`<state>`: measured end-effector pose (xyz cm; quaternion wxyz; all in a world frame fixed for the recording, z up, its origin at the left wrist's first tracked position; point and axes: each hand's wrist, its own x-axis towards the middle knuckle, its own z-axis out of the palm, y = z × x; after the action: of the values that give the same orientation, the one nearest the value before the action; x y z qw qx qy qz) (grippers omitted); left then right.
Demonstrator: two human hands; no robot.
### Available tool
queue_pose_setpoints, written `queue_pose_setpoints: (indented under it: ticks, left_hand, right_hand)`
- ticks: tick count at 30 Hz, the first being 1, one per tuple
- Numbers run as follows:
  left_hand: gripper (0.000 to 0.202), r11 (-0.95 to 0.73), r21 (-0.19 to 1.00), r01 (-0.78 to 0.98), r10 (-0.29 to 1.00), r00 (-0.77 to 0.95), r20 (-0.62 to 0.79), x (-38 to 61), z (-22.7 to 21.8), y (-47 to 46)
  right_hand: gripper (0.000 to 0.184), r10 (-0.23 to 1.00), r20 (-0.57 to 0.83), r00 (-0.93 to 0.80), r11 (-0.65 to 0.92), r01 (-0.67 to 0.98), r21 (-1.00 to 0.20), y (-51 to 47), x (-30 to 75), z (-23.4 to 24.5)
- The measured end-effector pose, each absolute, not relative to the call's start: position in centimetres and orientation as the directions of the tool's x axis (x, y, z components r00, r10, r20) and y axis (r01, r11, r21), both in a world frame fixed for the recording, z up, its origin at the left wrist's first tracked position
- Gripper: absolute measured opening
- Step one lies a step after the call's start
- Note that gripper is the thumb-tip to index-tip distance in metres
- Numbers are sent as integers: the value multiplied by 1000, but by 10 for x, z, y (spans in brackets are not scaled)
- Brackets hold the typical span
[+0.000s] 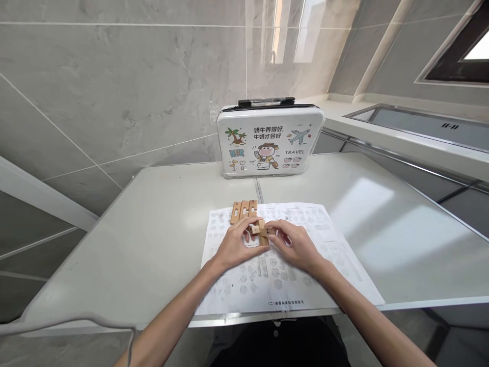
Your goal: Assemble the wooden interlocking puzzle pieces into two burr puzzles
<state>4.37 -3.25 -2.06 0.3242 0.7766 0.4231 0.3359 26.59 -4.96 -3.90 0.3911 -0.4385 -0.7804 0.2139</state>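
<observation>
Both my hands meet over a printed instruction sheet (290, 275) on a white table (153, 224). My left hand (235, 247) and my right hand (294, 244) pinch a small cluster of wooden puzzle blocks (261, 230) between their fingertips. Just beyond the hands, three notched wooden pieces (243, 210) lie side by side at the sheet's far edge. Parts of the held blocks are hidden by my fingers.
A white illustrated carry case (269, 140) with a black handle stands upright at the back of the table against the tiled wall. A counter with a sunken steel sink (428, 125) runs along the right. A grey cable (95, 321) hangs by the front left edge.
</observation>
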Motion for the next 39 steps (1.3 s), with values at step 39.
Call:
queue_pose_setpoints:
  ticks: [39]
  left_hand:
    - [51,-471,455,756,882,383,276,29,-44,-17]
  right_hand:
    - [40,847,92,523,-227,514,-827,-18,309,-40]
